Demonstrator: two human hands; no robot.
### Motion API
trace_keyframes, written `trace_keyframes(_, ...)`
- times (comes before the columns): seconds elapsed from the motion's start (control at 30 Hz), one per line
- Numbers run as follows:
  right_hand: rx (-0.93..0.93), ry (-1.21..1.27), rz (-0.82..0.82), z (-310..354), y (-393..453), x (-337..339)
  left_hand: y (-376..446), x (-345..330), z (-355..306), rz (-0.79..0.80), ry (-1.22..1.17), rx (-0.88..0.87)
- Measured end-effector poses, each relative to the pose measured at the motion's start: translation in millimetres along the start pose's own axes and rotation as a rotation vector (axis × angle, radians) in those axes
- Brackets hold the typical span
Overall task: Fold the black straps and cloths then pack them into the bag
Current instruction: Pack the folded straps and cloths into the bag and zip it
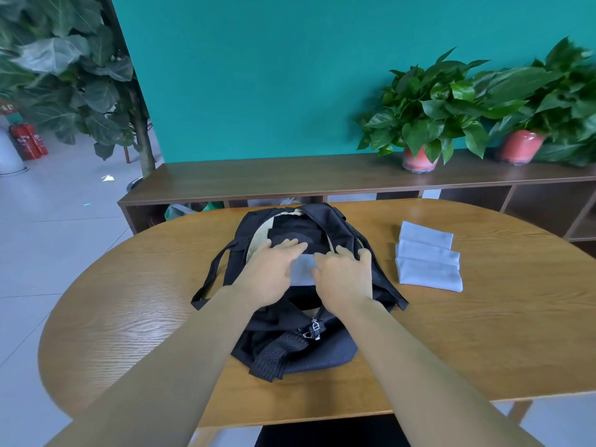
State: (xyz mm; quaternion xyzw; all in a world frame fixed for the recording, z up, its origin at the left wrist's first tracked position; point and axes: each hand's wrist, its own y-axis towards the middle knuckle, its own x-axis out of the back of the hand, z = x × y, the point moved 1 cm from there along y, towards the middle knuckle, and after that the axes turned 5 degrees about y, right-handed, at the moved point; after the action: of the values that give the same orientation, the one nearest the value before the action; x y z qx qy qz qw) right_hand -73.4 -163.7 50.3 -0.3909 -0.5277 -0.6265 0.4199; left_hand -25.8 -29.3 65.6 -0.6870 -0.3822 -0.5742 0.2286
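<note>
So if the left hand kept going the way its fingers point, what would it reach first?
Probably the folded black straps inside the open bag; the left hand points away over the pale cloth, its fingers nearly there already, though depth is unclear.
</note>
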Motion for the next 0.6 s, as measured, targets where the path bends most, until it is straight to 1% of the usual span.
trace_keyframes(0.1,-0.020,0.038,-0.199,-3.1,-5.0,6.0,4.1,-0.3,-14.7,-0.038,-0.073,0.016)
trace_keyframes(0.13,-0.039,0.051,-0.216,-6.3,-6.0,8.3,5.8,1.1,-19.1,-0.061,-0.091,0.024)
trace_keyframes(0.23,-0.107,0.073,-0.209,-27.4,-13.2,19.0,13.1,0.9,-41.9,-0.131,-0.084,-0.013)
trace_keyframes(0.3,-0.189,0.040,-0.215,-50.6,-25.4,20.2,20.8,-8.5,-63.2,-0.129,-0.087,-0.052)
trace_keyframes(0.37,-0.279,-0.011,-0.221,-79.1,-40.2,22.5,31.5,-23.0,-88.4,-0.096,-0.116,-0.070)
trace_keyframes(0.4,-0.315,-0.029,-0.190,-95.0,-46.3,22.7,37.9,-29.4,-101.8,-0.076,-0.136,-0.076)
trace_keyframes(0.53,-0.420,-0.083,-0.143,-155.7,-60.5,25.0,68.9,-49.9,-145.8,0.021,-0.229,-0.072)
trace_keyframes(0.6,-0.459,-0.094,-0.115,-175.7,-65.9,22.1,81.9,-63.4,-159.0,0.060,-0.224,-0.057)
